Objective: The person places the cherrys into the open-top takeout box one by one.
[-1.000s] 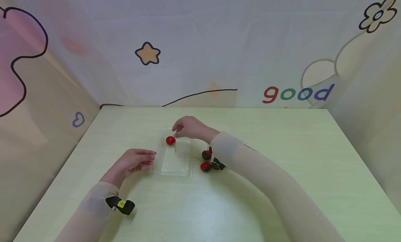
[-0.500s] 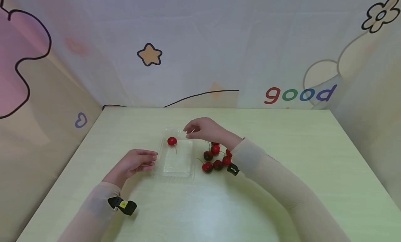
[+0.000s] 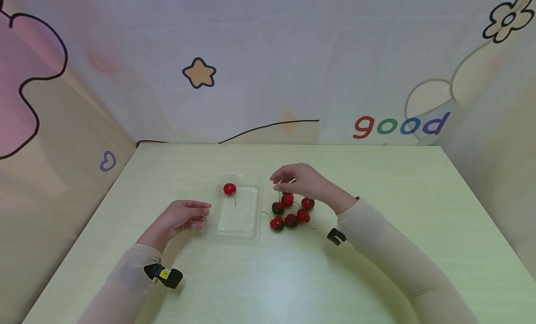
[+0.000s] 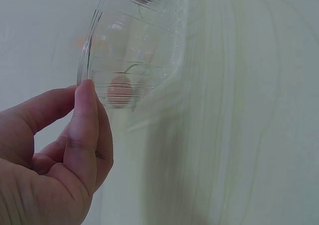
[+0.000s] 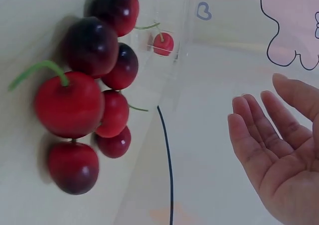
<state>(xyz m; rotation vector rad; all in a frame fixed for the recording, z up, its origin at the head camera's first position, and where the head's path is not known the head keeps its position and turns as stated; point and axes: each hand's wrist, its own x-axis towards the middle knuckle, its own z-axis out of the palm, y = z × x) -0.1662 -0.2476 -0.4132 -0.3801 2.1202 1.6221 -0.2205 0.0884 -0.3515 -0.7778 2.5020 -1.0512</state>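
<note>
My left hand (image 3: 180, 218) is at the left side of a clear plastic box (image 3: 238, 217). In the left wrist view its fingertips pinch the rim of that box (image 4: 85, 60). One red cherry (image 3: 229, 189) with a green stem lies inside, towards the far end. Right of the box, several red and dark red cherries (image 3: 291, 220) sit in a cluster on the table. Just above the far side of this cluster hovers my right hand (image 3: 301, 179), its fingers loosely bent and nothing between them. The right wrist view shows that hand (image 5: 284, 145) apart from the cherries (image 5: 70, 105).
The pale wood-grain table (image 3: 268, 277) meets a patterned cloth backdrop (image 3: 259, 72) at its far edge. A small black device (image 3: 163, 275) is strapped at the left wrist, and another black device (image 3: 336, 236) at the right.
My right hand has moved right, from above the box's far end to over the cherry cluster, uncovering more cherries. The left hand and the cherry in the box have stayed put.
</note>
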